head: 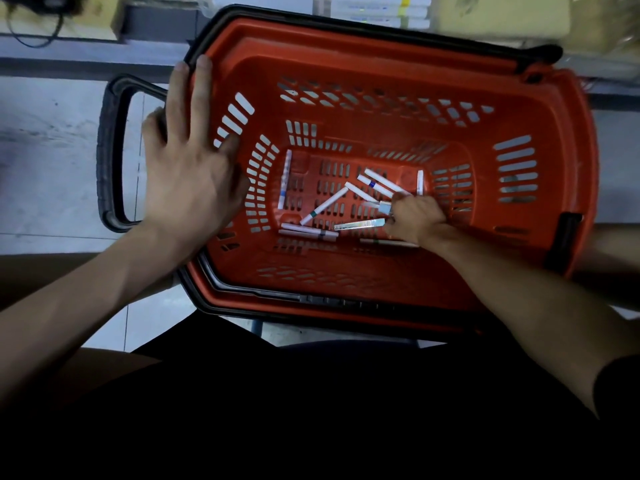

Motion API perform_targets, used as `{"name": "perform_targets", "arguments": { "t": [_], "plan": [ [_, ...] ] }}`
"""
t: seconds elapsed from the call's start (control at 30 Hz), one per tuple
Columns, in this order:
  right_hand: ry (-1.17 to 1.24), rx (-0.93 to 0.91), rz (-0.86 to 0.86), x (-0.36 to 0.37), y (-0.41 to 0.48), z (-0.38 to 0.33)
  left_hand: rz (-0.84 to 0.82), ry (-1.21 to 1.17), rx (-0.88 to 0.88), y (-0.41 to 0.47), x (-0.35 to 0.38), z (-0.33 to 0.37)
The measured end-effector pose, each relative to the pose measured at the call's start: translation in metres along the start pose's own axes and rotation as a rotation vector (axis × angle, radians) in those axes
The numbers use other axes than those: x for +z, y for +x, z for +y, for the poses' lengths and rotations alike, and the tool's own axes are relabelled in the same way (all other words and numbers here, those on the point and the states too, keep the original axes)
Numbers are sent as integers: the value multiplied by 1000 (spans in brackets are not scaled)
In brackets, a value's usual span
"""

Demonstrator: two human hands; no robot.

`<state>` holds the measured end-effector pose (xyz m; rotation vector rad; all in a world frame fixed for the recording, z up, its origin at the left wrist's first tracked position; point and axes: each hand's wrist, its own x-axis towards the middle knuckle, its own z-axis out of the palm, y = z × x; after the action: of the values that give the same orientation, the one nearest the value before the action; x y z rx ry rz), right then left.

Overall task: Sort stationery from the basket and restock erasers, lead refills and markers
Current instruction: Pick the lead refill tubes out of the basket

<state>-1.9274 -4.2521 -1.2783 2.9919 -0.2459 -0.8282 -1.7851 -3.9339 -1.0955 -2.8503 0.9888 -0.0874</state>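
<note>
Markers in white barrels lie loose across the slotted bottom of the red basket. Several cross near the middle, one lies along the left edge, and a pair sits just beside the near wall. The basket stands just past the person's dark lap, over a pale tiled floor, with its black handle swung out to the left. The left grip is released: palm and straight fingers press flat over the left rim, most likely to stop the light basket sliding or tipping while the other arm digs inside. The right grip reaches to the bottom at the right, its fingers curled and, as far as I can judge, clenched on the end of a slim pack lying among the markers. A small pale blue piece sits at the fingertips too, and I cannot tell whether it is held. The print on the pack is too small to say whether it holds lead refills. With so few items inside, sorting looks well along, and a blurred shelf of white stock stands just beyond the far rim.
</note>
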Motion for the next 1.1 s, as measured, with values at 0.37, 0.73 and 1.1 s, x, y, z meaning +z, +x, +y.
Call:
{"name": "perform_targets", "arguments": {
  "t": [0.37,0.73,1.1],
  "plan": [
    [-69,-355,-19,1,17,-33,-1,-17,15,1,0,0],
    [-371,-466,-32,14,23,-56,11,-20,6,1,1,0],
    [-350,-296,66,-13,18,-36,5,-44,34,19,3,-5]
  ]
}}
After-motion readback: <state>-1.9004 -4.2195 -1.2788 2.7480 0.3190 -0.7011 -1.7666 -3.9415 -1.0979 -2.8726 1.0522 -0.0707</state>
